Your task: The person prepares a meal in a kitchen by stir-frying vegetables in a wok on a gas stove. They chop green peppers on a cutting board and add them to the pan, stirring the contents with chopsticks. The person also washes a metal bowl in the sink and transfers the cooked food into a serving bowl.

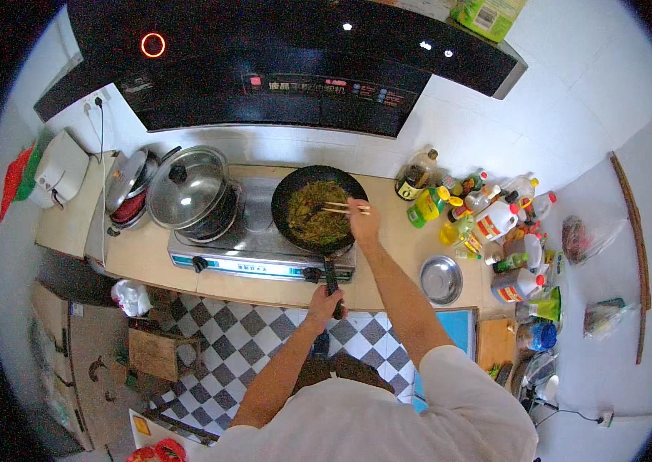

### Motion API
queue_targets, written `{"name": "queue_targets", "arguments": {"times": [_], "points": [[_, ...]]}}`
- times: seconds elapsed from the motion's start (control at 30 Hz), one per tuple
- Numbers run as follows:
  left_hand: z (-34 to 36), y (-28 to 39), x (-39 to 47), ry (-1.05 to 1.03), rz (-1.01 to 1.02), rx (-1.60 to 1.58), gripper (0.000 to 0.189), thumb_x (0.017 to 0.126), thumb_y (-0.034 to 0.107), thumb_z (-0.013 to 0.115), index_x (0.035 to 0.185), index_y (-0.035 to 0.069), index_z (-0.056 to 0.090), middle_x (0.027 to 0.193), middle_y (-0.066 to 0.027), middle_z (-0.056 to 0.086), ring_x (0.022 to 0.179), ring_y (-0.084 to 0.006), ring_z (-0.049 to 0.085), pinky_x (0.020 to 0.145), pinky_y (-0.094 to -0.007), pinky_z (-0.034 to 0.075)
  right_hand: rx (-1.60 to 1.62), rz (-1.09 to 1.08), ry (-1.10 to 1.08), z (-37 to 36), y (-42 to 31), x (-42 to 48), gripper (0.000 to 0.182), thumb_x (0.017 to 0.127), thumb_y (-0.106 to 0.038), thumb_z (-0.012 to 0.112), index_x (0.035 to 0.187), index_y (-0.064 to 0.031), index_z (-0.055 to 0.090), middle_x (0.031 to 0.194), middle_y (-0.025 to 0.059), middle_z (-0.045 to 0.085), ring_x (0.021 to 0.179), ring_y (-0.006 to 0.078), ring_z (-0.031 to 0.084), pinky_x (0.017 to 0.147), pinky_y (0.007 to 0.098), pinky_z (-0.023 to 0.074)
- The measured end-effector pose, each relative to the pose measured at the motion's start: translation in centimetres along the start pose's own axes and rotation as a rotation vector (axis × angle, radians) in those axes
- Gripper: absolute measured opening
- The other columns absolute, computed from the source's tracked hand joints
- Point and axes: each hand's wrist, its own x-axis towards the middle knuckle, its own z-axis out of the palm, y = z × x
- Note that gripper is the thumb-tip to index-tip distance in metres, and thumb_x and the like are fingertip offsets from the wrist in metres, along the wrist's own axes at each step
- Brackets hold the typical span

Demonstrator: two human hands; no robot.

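A dark wok [355, 185] sits on the right burner of a two-burner gas stove [257, 263], with cooked food in greenish-brown shreds [317, 216] inside it. My left hand [326, 305] grips the wok's black handle [331, 277] in front of the stove. In my right hand [364, 219], over the wok's right rim, is a pair of wooden chopsticks [337, 208]; their tips reach into the food. On the left burner stands a dark pot [213, 216] under a glass lid [187, 190].
Sauce and oil bottles [493, 219] crowd the counter's right side, near an empty metal bowl [441, 280]. Left of the stove are a lidded pan [127, 185] and a white appliance [60, 167]. A black range hood [280, 104] hangs above. A wooden cutting board [493, 343] lies at right.
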Motion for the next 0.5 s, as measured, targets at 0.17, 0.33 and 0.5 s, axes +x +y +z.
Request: {"name": "queue_targets", "arguments": {"times": [0.17,0.33,0.5], "points": [[0.2,0.0,-0.2,-0.003,-0.012,-0.098,0.017,0.087,0.01,0.059,0.094,0.004,0.045,0.076,-0.0088,0.052,0.051,-0.0202,0.058,0.044,-0.0354,0.048,0.218,-0.146,-0.046,0.8,-1.0,-4.8,0.03,0.091,-0.026,0.067,0.089,0.0034,0.069,0.074,0.0078,0.067,0.061,0.0145,0.062,0.055,0.0296,0.0492],[-0.2,-1.1,1.3,0.046,-0.069,-0.16,0.014,0.089,0.013,0.058,0.093,0.009,0.045,0.064,-0.0037,0.049,0.047,-0.0161,0.05,0.04,-0.0318,0.044,0.187,0.115,0.06,-1.9,-5.3,-4.7,0.033,0.092,-0.027,0.065,0.097,0.0056,0.067,0.083,0.0112,0.068,0.076,0.0159,0.066,0.069,0.0297,0.0565],[1.0,-0.9,2.0,0.112,-0.131,-0.129,0.013,0.088,0.015,0.059,0.087,0.009,0.048,0.065,-0.0026,0.05,0.046,-0.0142,0.048,0.038,-0.0306,0.04,0.531,0.219,0.237,-7.8,-2.1,-10.0,0.028,0.094,-0.019,0.06,0.101,0.0076,0.065,0.091,0.0133,0.067,0.079,0.0189,0.066,0.07,0.0297,0.0589]]}}
